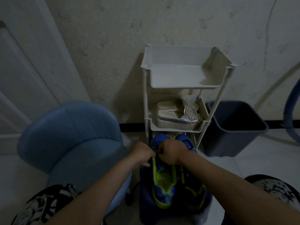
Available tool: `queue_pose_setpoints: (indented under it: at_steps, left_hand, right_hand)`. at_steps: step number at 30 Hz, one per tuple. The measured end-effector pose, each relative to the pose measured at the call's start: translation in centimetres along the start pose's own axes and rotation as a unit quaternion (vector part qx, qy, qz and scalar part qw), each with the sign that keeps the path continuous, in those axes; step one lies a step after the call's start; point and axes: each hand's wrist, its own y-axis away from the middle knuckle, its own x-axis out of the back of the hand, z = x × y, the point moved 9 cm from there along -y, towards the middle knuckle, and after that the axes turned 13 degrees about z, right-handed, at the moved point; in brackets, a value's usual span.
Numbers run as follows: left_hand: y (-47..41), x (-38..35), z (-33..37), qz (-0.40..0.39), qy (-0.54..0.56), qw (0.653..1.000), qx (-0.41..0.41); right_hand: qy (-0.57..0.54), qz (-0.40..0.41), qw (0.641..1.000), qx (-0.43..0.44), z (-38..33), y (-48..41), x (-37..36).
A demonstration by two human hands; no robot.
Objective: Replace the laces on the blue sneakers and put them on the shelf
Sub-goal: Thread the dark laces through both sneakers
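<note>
Two sneakers: blue, below the fingers.
Left hand: fingers pinch the left sneaker's green edge.
Right hand: fingers curled; contents hidden.
Shelf: beyond fingertips.

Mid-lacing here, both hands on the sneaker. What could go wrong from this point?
1. The light is dim, and the left hand and right hand cover the eyelets of the sneaker. A hole could get skipped, or the lacing could come out uneven.
2. The sandals fill the middle tier of the shelf. The pair may have to go on the top tier, where the slim frame might wobble.
</note>
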Motion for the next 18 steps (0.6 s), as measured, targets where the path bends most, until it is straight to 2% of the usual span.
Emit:
queue_pose_setpoints:
  at_steps: [8, 12, 14, 16, 18]
  left_hand:
    - [-1.2, -0.6, -0.6, -0.042, -0.023, 0.999, -0.016]
    - [-1.3, -0.6, -0.7, -0.035, -0.046, 0.997, -0.043]
    - [-1.5, 0.0, -0.1, -0.014, -0.066, 0.997, -0.046]
    - [-2.1, 1.9, 1.1, 0.048, -0.083, 0.994, -0.060]
    - [-2.5, 4.2, 2.5, 0.114, -0.029, 0.990, -0.077]
  right_hand:
    - [-0.036, 0.001, 0.999, -0.016, 0.3, 0.1, -0.4]
    - [-0.037, -0.005, 0.999, -0.010, 0.4, -0.1, -0.4]
    - [-0.043, -0.010, 0.999, -0.009, 0.4, -0.2, -0.5]
    - [-0.052, -0.003, 0.999, -0.011, 0.5, -0.4, -0.2]
    - [-0.075, 0.006, 0.997, -0.012, 0.5, -0.6, 0.6]
